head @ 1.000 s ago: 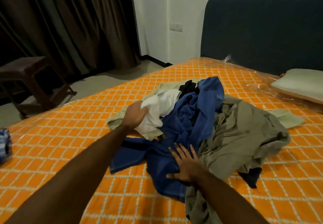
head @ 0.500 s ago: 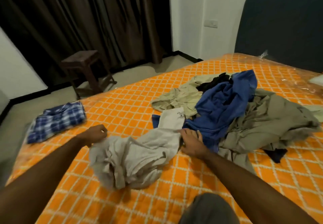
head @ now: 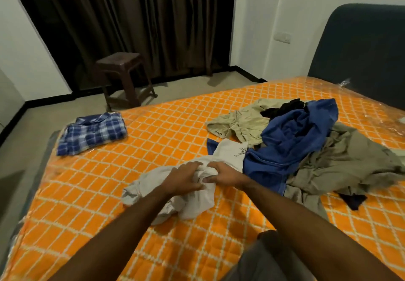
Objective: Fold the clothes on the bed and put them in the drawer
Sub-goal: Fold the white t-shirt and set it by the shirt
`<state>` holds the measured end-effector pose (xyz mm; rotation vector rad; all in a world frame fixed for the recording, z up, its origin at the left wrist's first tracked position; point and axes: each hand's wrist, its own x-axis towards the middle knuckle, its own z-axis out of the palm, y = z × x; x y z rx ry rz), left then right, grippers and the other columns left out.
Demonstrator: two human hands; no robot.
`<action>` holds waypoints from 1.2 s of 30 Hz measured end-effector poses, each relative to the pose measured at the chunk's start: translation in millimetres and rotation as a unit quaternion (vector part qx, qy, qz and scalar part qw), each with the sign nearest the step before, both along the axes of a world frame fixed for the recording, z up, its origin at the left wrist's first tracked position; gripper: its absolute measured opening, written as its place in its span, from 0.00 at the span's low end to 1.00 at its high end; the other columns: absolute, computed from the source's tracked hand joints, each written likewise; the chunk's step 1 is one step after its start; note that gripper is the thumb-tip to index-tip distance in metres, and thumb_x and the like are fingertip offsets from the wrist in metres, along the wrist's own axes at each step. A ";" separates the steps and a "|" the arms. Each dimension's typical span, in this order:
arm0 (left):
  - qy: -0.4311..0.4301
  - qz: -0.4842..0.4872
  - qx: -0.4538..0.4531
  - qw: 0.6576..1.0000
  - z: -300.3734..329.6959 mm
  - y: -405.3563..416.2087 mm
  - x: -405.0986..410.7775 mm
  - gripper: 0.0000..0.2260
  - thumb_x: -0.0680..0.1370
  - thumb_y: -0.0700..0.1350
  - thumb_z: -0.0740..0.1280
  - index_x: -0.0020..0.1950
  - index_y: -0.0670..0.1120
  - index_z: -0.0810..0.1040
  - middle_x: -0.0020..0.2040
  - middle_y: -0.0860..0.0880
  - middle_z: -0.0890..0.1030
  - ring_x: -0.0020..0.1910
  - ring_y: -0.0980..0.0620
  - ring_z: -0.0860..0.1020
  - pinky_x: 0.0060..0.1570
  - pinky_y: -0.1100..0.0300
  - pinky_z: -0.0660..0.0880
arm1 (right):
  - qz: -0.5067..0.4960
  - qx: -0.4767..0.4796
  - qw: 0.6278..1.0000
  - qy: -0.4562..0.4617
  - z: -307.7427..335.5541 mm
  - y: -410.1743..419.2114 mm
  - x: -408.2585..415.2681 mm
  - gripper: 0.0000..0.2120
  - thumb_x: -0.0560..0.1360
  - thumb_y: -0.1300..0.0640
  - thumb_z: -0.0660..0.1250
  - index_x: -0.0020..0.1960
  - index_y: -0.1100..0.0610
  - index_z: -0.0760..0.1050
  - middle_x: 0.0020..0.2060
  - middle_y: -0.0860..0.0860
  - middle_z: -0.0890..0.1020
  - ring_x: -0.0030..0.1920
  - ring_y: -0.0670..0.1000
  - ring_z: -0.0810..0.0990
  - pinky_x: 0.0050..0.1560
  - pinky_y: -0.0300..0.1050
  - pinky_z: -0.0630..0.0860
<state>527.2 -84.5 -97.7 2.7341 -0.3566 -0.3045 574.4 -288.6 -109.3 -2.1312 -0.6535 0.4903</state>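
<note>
Orange quilted bed (head: 92,193), frame centre: your left hand (head: 184,178) and right hand (head: 225,176) both clench the crumpled off-white cotton garment (head: 192,204). Step: sorting it out before folding. Next: find edges, spread flat. Unfolded pile (head: 306,144) right; folded blue plaid shirt (head: 92,132) upper left.

Two hands: left hand (head: 185,178), right hand (head: 228,176), at 6 o'clock. One white garment (head: 192,201) there too. One folded plaid shirt (head: 92,132) at 9 o'clock. One heap at 3 o'clock: one blue garment (head: 291,142), two khaki pieces (head: 243,120) (head: 350,162), some black cloth (head: 282,109). One stool (head: 122,76) at 11 o'clock.
</note>
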 end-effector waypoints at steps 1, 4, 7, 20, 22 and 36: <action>-0.006 -0.008 -0.016 1.000 6.2 -1.9 2.8 0.35 0.69 0.68 0.68 0.70 0.52 0.68 0.65 0.51 0.76 0.62 0.49 0.75 0.55 0.48 0.74 | 0.010 0.017 0.999 0.029 13.6 -1.0 -0.7 0.13 0.73 0.55 0.78 0.52 0.59 0.78 0.46 0.57 0.82 0.45 0.51 0.79 0.45 0.45 0.72; 0.014 -0.019 -0.132 0.991 28.7 -0.1 7.5 0.21 0.71 0.61 0.76 0.56 0.52 0.75 0.50 0.55 0.80 0.48 0.53 0.79 0.45 0.52 0.75 | 0.029 0.063 0.992 0.101 51.1 -4.1 -1.0 0.21 0.70 0.64 0.79 0.61 0.60 0.77 0.55 0.55 0.83 0.54 0.51 0.83 0.51 0.45 0.79; 0.038 -0.002 -0.257 0.966 63.5 17.8 2.3 0.19 0.70 0.56 0.79 0.55 0.50 0.80 0.50 0.51 0.83 0.48 0.52 0.82 0.46 0.54 0.77 | 0.031 0.178 0.965 0.191 89.0 0.1 -2.0 0.28 0.70 0.75 0.74 0.67 0.62 0.71 0.61 0.63 0.80 0.60 0.60 0.81 0.54 0.53 0.81; -0.160 0.134 -0.503 0.839 234.4 77.4 -28.7 0.10 0.78 0.53 0.70 0.47 0.47 0.77 0.41 0.47 0.79 0.42 0.49 0.78 0.44 0.52 0.74 | -0.012 0.031 0.999 0.029 174.1 53.0 -35.2 0.14 0.76 0.52 0.74 0.58 0.58 0.81 0.49 0.49 0.86 0.44 0.46 0.85 0.47 0.44 0.82; -0.195 0.156 -0.473 0.845 248.8 91.9 -33.6 0.14 0.74 0.56 0.73 0.46 0.46 0.77 0.39 0.48 0.78 0.39 0.50 0.78 0.40 0.53 0.74 | -0.066 0.081 0.994 0.027 167.0 54.0 -33.3 0.12 0.79 0.53 0.70 0.56 0.61 0.80 0.43 0.49 0.83 0.40 0.47 0.82 0.40 0.41 0.78; -0.155 0.066 -0.311 0.935 229.9 126.1 -65.9 0.32 0.70 0.54 0.77 0.71 0.54 0.69 0.66 0.54 0.75 0.66 0.59 0.74 0.65 0.57 0.73 | 0.049 0.059 0.989 -0.129 301.9 83.9 -27.4 0.11 0.78 0.51 0.70 0.51 0.58 0.84 0.43 0.54 0.85 0.42 0.46 0.82 0.42 0.43 0.77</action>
